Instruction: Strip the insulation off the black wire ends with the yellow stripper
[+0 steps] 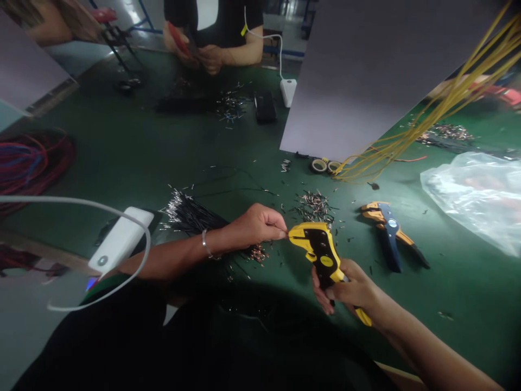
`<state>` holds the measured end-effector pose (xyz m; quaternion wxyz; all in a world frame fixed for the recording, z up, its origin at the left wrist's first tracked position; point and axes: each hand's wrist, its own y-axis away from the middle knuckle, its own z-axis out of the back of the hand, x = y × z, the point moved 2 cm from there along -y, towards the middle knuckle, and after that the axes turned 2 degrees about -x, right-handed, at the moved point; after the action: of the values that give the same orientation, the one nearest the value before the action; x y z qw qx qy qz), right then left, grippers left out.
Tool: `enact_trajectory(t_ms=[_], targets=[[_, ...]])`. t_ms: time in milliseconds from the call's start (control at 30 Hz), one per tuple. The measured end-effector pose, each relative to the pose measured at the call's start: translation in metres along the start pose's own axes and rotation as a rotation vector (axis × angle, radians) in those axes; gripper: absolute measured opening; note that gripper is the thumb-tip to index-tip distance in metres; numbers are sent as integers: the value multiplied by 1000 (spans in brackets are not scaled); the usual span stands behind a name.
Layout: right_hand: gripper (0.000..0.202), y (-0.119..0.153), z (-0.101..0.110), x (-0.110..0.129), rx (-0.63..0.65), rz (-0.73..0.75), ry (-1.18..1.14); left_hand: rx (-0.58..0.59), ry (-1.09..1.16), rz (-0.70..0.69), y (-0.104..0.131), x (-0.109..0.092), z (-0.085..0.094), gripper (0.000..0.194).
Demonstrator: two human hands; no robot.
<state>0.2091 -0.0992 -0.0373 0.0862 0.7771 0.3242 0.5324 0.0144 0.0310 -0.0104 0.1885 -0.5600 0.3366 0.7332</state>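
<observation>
My right hand (352,288) is wrapped around the handles of a yellow-and-black wire stripper (321,250), whose nose points left. At that nose, my left hand (266,224) has thumb and forefinger pinched on a thin wire, mostly hidden by the fingertips. Beneath my left forearm lies a bundle of black wires (199,214); silvery tips show at its far left end and bare copper ends by my wrist. Just beyond the stripper is a small heap of short wire offcuts (315,205).
A second wire stripper (391,231), blue and orange, lies right, near a clear plastic bag (476,198). Yellow wires (431,125) hang beside a grey panel (345,76). A white power bank (121,239) with a cable is left, near coiled red-blue wires (28,168). A co-worker (214,38) sits opposite.
</observation>
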Motion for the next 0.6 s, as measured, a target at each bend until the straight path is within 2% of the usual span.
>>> enact_trajectory(t_ms=[133,267,400,500,600], targets=[[16,2,-3,4,4,9,-85,-15,-37,-21,2,-2,-5,11],[15,-3,-4,6,-24,51,-123,-85,-57,-61,4,-2,-5,15],[17,-1,-8,8,28,34,-162,-115,-126,-129,3,-3,-2,13],[19,2,-6,11,41,3,-128,-104,-148,-180,2,-2,-3,13],[19,0,-1,14,-15,18,-27,-123,-132,-174,2,2,-6,16]])
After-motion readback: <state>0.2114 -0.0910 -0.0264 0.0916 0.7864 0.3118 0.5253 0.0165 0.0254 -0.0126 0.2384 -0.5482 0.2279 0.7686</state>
